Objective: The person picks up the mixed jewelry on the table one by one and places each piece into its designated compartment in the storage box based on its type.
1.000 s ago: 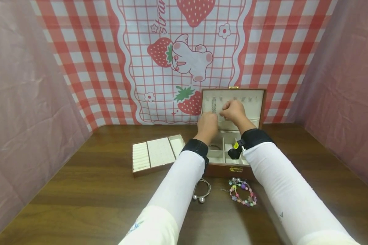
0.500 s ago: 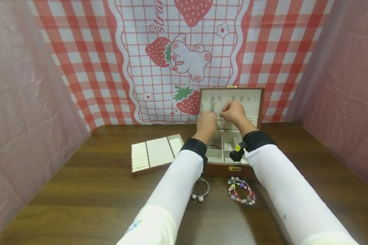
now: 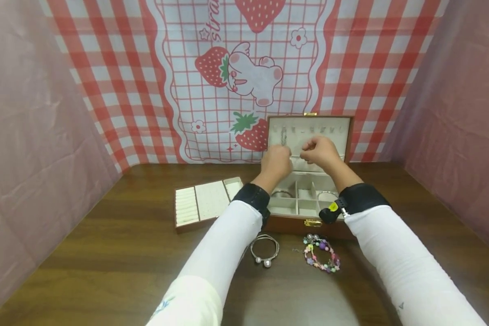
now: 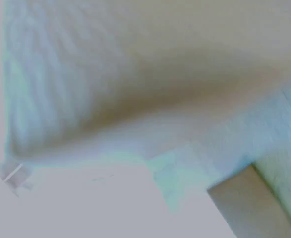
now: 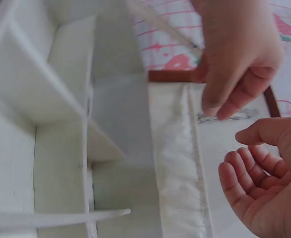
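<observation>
A jewelry box (image 3: 281, 222) stands with its lid (image 3: 342, 142) raised, and small hooks line the lid's cream inside. From a hook on the left hangs a silver chain necklace (image 3: 284, 136). My left hand (image 3: 277, 164) pinches its lower end; in the right wrist view the thumb and forefinger close at the silver strand (image 5: 242, 116). My right hand (image 3: 323, 152) hovers before the lid, fingers loosely curled and thumb apart, holding nothing. Two thin bangles lie in the box, one in a right compartment (image 3: 327, 194). The left wrist view is mostly blurred.
A lift-out tray (image 3: 212, 199) with ring rolls lies left of the box. In front of the box are a silver bracelet with pearl ends (image 3: 267, 263) and a colorful beaded bracelet (image 3: 323, 246). A strawberry-print cloth (image 3: 146, 90) hangs behind the wooden table (image 3: 106, 253).
My right hand has drawn right, away from my left, and its arm has swung right, uncovering the right compartments and a bangle. My left hand stays near the necklace's lower end.
</observation>
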The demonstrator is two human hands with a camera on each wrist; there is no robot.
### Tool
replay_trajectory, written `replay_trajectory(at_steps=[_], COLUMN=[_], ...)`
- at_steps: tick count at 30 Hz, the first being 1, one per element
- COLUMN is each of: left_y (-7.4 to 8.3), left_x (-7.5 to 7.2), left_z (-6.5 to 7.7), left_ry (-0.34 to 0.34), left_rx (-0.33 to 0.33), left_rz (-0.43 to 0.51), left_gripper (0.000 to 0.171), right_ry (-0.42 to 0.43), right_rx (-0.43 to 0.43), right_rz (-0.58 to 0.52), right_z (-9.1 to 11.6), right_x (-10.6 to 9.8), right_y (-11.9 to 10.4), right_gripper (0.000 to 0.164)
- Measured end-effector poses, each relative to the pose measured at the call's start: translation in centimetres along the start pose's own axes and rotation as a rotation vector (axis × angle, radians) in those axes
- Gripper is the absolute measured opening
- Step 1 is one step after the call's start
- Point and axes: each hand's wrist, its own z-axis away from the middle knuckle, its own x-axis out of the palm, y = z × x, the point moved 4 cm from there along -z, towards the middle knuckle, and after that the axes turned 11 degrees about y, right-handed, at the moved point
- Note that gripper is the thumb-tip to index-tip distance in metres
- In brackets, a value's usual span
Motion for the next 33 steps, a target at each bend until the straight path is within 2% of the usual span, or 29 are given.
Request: replay_trajectory(at_steps=[3,8,14,19,26,33], left_y=[0.2,0.0,-1.0,-1.8,-2.9,-3.9], left_x=[-0.7,-2.1,-3.0,-3.9,-5.8,-7.4], left_z=[0.7,2.3,3.8,5.0,6.6,8.3], left_ry=[-0.042,-0.060,-0.073,-0.048,-0.032,-0.029], left_rx=[0.044,0.094,0.112,0.125,0.129,0.195], left_rz=[0.003,0.055,0.121,0.184,0.258,0.248], left_gripper=[0.021,0.027,0.031,0.033,0.055,0.063], right_ry=[-0.030,-0.059,-0.048,-0.043,-0.077,-0.093], right_rx=[0.014,-0.029,-0.182,-0.280,-0.376,-0.498], right_rz=[-0.062,-0.055,0.065,0.142,0.151,0.157], right_z=[0.5,1.4,3.3,4.9,6.9,9.1], right_x=[-0.3,-0.7,-1.1,-0.7,-0.5,-0.7], right_y=[-0.3,-1.0,-1.7,-1.9,-2.5,-3.2], right_gripper=[0.025,0.028,0.025,0.023,0.025,0.031])
